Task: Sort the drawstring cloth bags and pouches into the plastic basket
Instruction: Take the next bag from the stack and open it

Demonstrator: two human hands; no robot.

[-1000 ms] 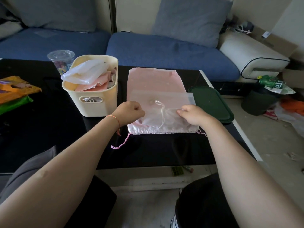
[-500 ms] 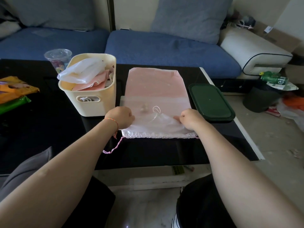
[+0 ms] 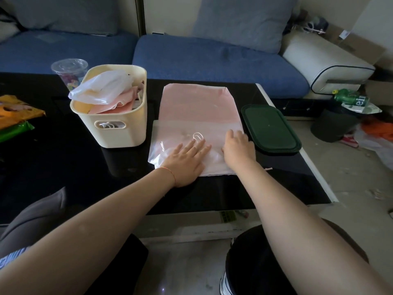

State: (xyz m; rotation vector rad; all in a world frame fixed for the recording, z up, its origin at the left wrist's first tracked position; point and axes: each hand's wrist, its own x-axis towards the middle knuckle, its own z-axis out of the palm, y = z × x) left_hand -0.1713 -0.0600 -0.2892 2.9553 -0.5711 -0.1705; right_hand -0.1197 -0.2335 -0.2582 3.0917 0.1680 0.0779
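Observation:
A pink drawstring bag [image 3: 196, 103] lies flat on the black table [image 3: 63, 167]. On its near half lies a sheer white pouch [image 3: 180, 133] with a looped white cord. My left hand [image 3: 187, 160] presses flat on the pouch, fingers straight. My right hand [image 3: 238, 145] rests flat on the pouch's right side, fingers spread. To the left stands the cream plastic basket [image 3: 119, 133], holding several pink and white bags that stick out above its rim.
A dark green lid [image 3: 270, 128] lies right of the bags near the table's edge. A clear lidded cup [image 3: 69, 71] stands behind the basket. Orange and green packets [image 3: 14, 116] lie at far left. A blue sofa [image 3: 212, 60] runs behind the table.
Both hands were curled, pinching the white pouch's near edge; now they lie flat on it with straight fingers. The pouch has been laid down over the pink bag's near end.

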